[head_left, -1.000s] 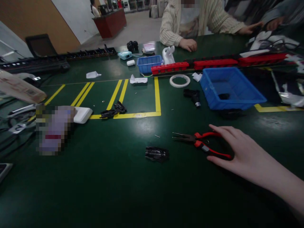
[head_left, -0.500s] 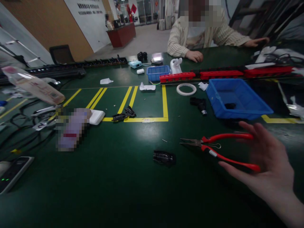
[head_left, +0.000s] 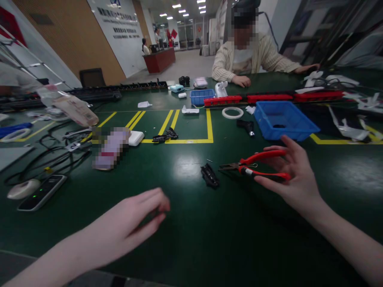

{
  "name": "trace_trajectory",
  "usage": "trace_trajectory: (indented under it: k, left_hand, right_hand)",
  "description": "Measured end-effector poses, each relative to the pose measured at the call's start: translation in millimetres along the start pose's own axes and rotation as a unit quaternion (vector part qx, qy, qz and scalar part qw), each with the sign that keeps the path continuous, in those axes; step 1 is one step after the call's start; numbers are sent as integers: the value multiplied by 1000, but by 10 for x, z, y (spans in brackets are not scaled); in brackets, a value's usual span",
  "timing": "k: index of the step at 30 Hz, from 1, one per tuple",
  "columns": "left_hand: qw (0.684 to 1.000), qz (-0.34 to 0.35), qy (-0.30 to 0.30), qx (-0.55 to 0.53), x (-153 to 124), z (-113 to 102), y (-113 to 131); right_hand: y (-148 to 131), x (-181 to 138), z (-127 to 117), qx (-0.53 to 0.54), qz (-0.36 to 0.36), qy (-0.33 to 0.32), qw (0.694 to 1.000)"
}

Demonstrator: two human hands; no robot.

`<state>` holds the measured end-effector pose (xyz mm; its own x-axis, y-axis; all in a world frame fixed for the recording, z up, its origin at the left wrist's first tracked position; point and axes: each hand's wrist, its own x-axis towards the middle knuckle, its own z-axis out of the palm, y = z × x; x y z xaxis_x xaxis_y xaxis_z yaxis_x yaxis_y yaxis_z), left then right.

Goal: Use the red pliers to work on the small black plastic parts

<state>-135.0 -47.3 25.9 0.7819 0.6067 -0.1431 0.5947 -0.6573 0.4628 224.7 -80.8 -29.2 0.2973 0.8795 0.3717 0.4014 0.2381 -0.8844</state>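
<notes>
My right hand (head_left: 297, 185) is closed on the red handles of needle-nose pliers (head_left: 249, 164), lifted just off the green table (head_left: 185, 243), with the jaws pointing left. A small black plastic part (head_left: 210, 175) lies on the table right in front of the jaws. Reaching in from the lower left, my left hand (head_left: 131, 223) has its fingers stretched forward and holds nothing. It hovers above the table, short of the black part.
A blue bin (head_left: 299, 129) sits behind the pliers, with a black piece (head_left: 247, 126) and a tape ring (head_left: 232, 113) to its left. Other black parts (head_left: 164, 136) lie on the yellow line. Cables (head_left: 54, 151) and a flat device (head_left: 42, 192) crowd the left. A person (head_left: 239, 59) sits across.
My right hand has closed on the pliers and lifted them. My left hand has come into view from the lower left. The camera has tilted up.
</notes>
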Motion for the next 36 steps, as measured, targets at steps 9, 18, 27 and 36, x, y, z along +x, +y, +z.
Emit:
trace_trajectory:
  k: [9, 18, 27, 36]
  left_hand:
    - [979, 172, 66, 89, 1272, 173, -86]
    - [964, 243, 20, 106, 1427, 217, -137]
    - [974, 211, 51, 66, 1418, 260, -226]
    - [983, 181, 10, -22, 1453, 245, -214]
  right_hand:
    - [-71, -24, 97, 109, 119, 7, 987]
    - [-127, -56, 130, 92, 106, 30, 990]
    - [-204, -78, 125, 239, 222, 80, 942]
    - [-279, -116, 108, 207, 222, 84, 949]
